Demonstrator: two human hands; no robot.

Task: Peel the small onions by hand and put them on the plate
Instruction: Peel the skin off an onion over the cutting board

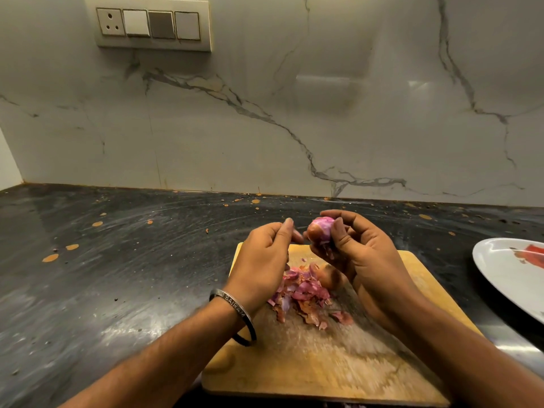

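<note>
**Onion held up over the board, peels heaped below**

From my head view I look down on a dark, speckled counter (pixel 123 260) backed by a veined marble wall (pixel 265 128), with a switch panel (pixel 148 23) high on the left. A wooden cutting board (pixel 338 363) lies in front of me, and a heap of purple and brown onion peels (pixel 303 295) sits on its far half. Just behind the heap, partly hidden by my right hand, lies a brownish rounded piece (pixel 329 276); I cannot tell what it is. A white plate (pixel 500 269) with a red mark shows at the right edge, well apart from the board.

My right hand (pixel 368 260) is raised over the board's far edge, thumb and fingers curled round a small onion (pixel 321 229), half pink, half still brown-skinned. My left hand (pixel 265 257), a metal bangle (pixel 235 310) on its wrist, is just beside the onion, fingertips pinched together near its skin; whether they hold a shred of peel I cannot tell.
</note>
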